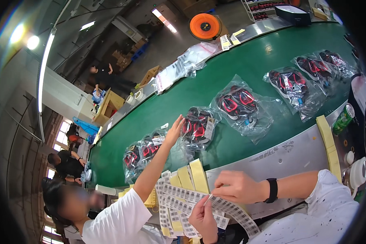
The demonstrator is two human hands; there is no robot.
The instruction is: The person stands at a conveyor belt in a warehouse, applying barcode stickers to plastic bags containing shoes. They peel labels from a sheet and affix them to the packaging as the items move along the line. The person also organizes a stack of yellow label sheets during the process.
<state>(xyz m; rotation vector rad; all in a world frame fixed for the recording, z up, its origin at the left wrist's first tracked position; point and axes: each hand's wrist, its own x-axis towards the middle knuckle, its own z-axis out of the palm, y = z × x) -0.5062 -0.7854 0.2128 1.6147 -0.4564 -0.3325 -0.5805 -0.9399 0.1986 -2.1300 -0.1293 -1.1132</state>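
At the near edge of the green belt, my left hand (204, 221) is closed on a strip of barcode labels (242, 217). A small white edge sticks up between its thumb and finger. My right hand (240, 188), with a black band at the wrist, is bent just above with its fingertips pinched together close to that edge. What those fingertips hold, if anything, is too small to make out. More barcode label strips (179, 193) lie spread beside my hands, over yellow backing strips (198, 175).
Bagged pairs of black-and-red shoes (236, 101) lie along the green belt (150, 114). A co-worker's hand (175, 131) reaches to one bag (198, 126) at the left. Clear plastic bags (185, 67) lie on the far edge. A green can (343, 118) stands at right.
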